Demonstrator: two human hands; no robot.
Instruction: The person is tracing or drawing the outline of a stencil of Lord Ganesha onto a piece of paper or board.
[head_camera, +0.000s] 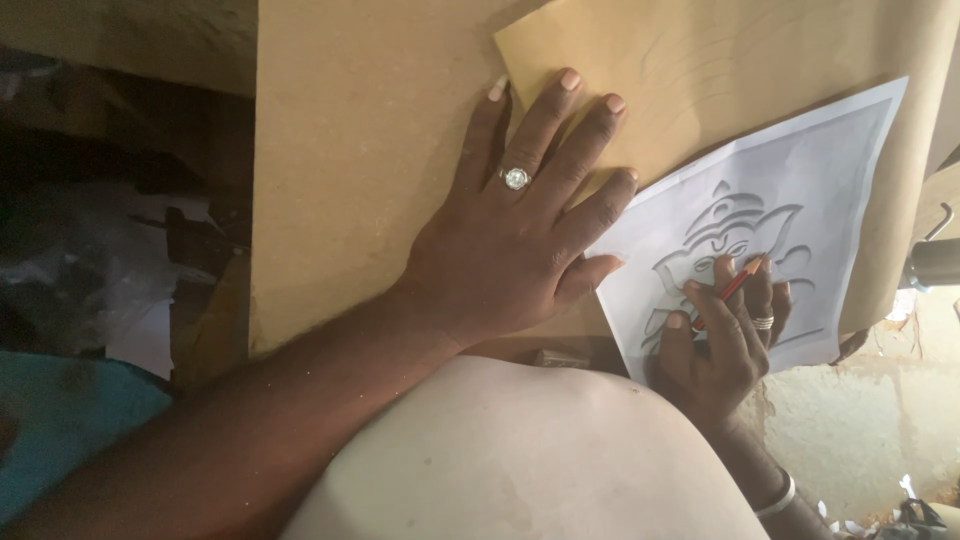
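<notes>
One printed sheet (800, 160) with a grey figure lies on one brown board (360, 180), overlapping one tan paper sheet (700, 70). The left hand (520, 240), fingers spread and wearing one ring, presses flat on the board beside the print. The right hand (720, 340), fingers closed round one red pencil (728, 292), rests on the print's lower edge.

Dim clutter (120, 250) lies left of the brown board (350, 180); pale, rough floor (860, 420) shows at lower right.
</notes>
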